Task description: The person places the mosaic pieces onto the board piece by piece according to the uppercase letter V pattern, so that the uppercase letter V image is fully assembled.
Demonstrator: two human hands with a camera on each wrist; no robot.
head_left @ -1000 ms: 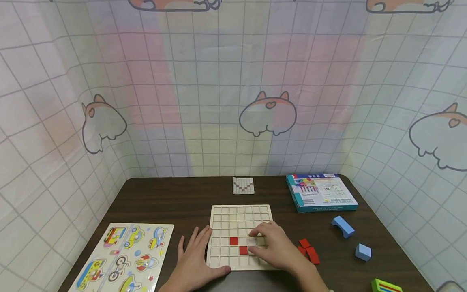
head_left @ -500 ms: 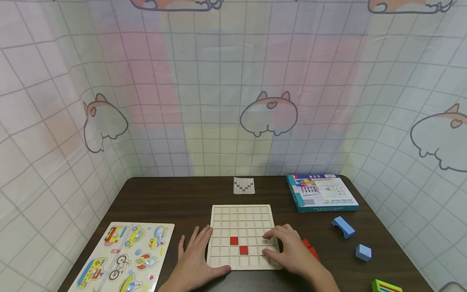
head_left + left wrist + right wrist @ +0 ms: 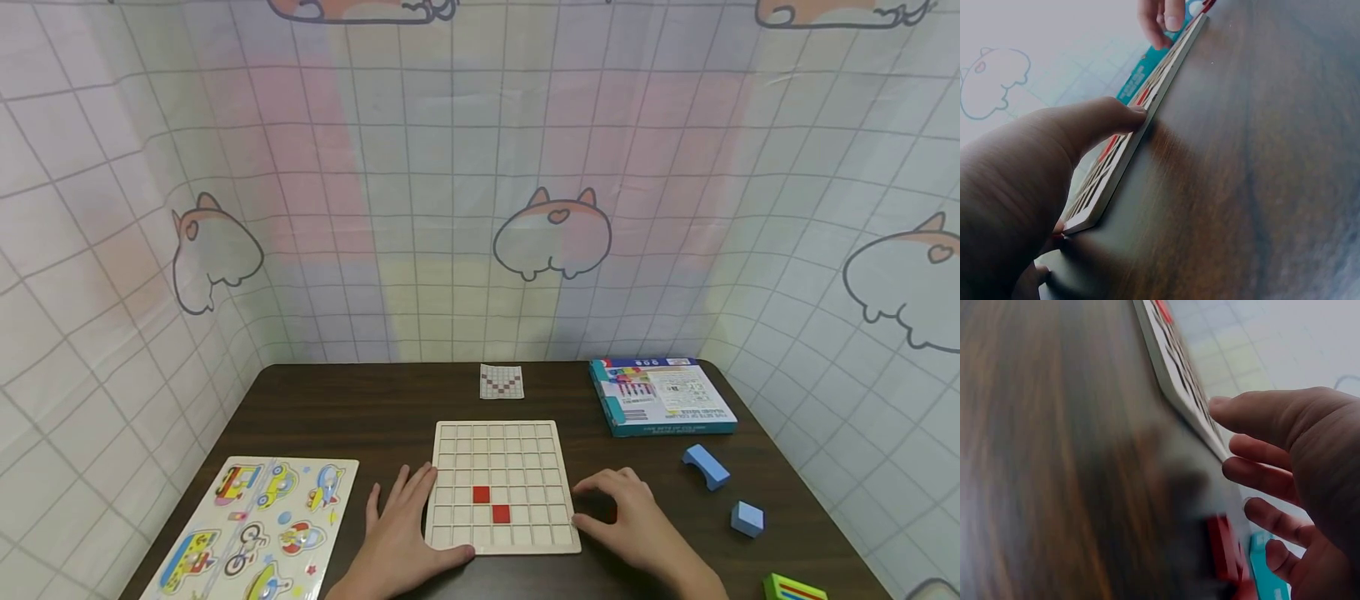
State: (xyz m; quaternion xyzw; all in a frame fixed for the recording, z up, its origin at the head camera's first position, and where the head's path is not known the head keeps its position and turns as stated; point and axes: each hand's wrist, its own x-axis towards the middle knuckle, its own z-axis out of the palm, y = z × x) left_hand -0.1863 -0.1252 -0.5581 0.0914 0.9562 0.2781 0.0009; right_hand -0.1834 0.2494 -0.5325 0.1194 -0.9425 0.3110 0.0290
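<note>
A pale gridded board lies on the dark table, with one red square tile and another red tile set diagonally in its cells. My left hand rests at the board's left side, fingers stretched along the edge and thumb on the near edge. Just off the board's right edge is my right hand, thumb and index finger apart with nothing between them. Loose red pieces lie on the table below that hand in the right wrist view; the hand mostly hides them in the head view.
Behind the board lies a small pattern card. A flat teal-edged box is at the back right, near a blue arch block, a blue block and a green piece. A vehicle puzzle board occupies the left.
My right hand has moved right, from over the board to beyond its right edge, above the loose red pieces. The left hand and both tiles on the board have stayed put.
</note>
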